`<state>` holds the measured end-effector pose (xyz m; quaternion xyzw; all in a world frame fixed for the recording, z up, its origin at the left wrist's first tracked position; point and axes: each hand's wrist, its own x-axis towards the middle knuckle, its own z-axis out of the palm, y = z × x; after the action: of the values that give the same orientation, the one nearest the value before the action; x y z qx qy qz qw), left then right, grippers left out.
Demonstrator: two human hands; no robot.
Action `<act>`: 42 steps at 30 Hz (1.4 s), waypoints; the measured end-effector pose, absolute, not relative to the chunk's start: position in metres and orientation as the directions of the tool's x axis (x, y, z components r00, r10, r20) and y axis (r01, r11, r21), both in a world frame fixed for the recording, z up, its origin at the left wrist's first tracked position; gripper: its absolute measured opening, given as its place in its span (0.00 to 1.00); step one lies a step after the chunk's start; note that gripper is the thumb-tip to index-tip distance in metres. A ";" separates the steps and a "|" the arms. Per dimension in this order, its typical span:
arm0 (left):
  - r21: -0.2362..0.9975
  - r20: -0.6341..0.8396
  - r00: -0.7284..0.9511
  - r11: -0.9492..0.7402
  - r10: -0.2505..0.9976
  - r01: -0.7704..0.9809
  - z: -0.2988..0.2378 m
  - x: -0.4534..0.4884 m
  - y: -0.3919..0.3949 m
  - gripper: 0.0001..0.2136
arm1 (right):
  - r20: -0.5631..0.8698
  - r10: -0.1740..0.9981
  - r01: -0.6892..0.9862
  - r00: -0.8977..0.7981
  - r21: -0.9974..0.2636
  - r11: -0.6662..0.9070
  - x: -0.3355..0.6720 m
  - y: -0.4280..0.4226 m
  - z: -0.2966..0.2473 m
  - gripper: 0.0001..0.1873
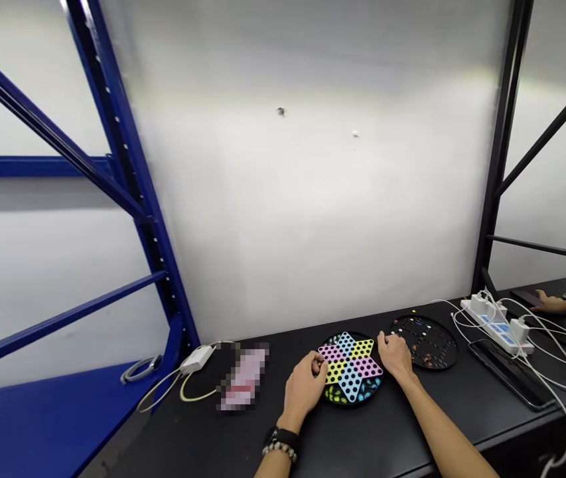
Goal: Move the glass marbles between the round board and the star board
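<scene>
A round Chinese-checkers board (350,367) with a pastel star of pink, yellow and blue points lies on the black table (402,431). My left hand (304,387) rests at its left rim, fingers curled against the edge. My right hand (395,356) lies at the board's right rim, fingers bent down between it and a black round tray (426,340) that holds several small coloured marbles. Whether either hand pinches a marble is hidden. A dark watch and bead bracelet (281,443) sit on my left wrist.
A white charger with a pale cable (196,360) and a blurred pink item (243,378) lie left of the board. A white power strip (496,324) with plugs and white cables, and a dark phone (511,374), are right. Another person's hand (551,303) rests far right. Blue racking (128,179) stands left.
</scene>
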<state>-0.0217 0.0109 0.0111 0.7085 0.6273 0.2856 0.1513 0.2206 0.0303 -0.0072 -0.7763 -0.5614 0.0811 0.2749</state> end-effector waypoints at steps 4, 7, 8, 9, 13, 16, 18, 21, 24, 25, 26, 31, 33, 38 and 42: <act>0.562 0.198 0.059 -0.163 0.978 0.811 0.010 -0.022 0.011 0.07 | 0.262 0.819 0.754 0.510 -0.595 -0.279 0.250 0.032 -0.005 0.33; 0.543 0.199 0.065 -0.165 0.978 0.824 0.009 -0.023 0.011 0.07 | 0.237 0.779 0.720 0.581 -0.595 -0.357 0.274 0.034 -0.011 0.31; 0.536 0.204 0.066 -0.168 0.977 0.827 0.009 -0.023 0.011 0.08 | 0.227 0.787 0.734 0.574 -0.569 -0.371 0.279 0.035 -0.013 0.29; 0.533 0.209 0.066 -0.171 0.976 0.829 0.009 -0.023 0.011 0.08 | 0.229 0.798 0.760 0.557 -0.527 -0.380 0.281 0.035 -0.016 0.26; 0.497 0.216 0.086 -0.185 0.973 0.848 0.007 -0.023 0.010 0.10 | 0.383 0.791 0.868 0.478 -0.345 -0.358 0.271 0.034 -0.018 0.16; 0.439 0.217 0.109 -0.197 0.970 0.877 0.004 -0.023 0.011 0.11 | 0.440 0.851 0.929 0.287 -0.346 -0.134 0.246 0.026 -0.014 0.16; 0.412 0.212 0.102 -0.184 0.972 0.893 0.004 -0.023 0.012 0.11 | 0.381 0.919 0.932 0.100 -0.360 0.048 0.228 0.018 -0.013 0.22; 0.396 0.179 0.072 -0.138 0.981 0.908 0.006 -0.022 0.015 0.11 | 0.326 0.945 0.926 -0.027 -0.348 0.147 0.207 0.005 -0.013 0.26; 0.371 0.160 0.046 -0.104 0.986 0.923 0.007 -0.020 0.017 0.12 | 0.331 0.944 0.933 0.001 -0.340 0.118 0.197 -0.005 -0.013 0.21; 0.352 0.169 0.040 -0.098 0.985 0.931 0.007 -0.019 0.018 0.13 | 0.326 0.945 0.933 0.010 -0.343 0.108 0.196 -0.008 -0.014 0.19; 0.328 0.182 0.034 -0.093 0.983 0.940 0.006 -0.019 0.018 0.13 | 0.325 0.946 0.932 0.014 -0.346 0.105 0.195 -0.009 -0.014 0.17; 0.275 0.264 -0.021 -0.055 0.964 0.960 -0.001 -0.021 0.019 0.21 | 0.323 0.946 0.936 -0.030 -0.324 0.140 0.198 -0.013 -0.018 0.14; 0.294 0.240 -0.011 -0.062 0.971 0.954 -0.004 -0.023 0.019 0.24 | 0.298 0.954 0.930 -0.032 -0.342 0.138 0.200 -0.012 -0.021 0.17; 0.275 0.253 0.038 -0.110 0.967 0.955 0.000 -0.024 0.015 0.24 | 0.267 0.964 0.903 -0.007 -0.413 0.121 0.204 -0.007 -0.029 0.22; 0.283 0.314 0.093 -0.186 0.945 0.941 0.010 -0.023 0.011 0.14 | 0.275 0.961 0.893 0.020 -0.437 0.106 0.216 0.005 -0.032 0.20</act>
<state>-0.0230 0.0107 0.0097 0.7392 0.6378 0.2165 0.0046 0.2158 0.0055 -0.0323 -0.6652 -0.6969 0.0658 0.2598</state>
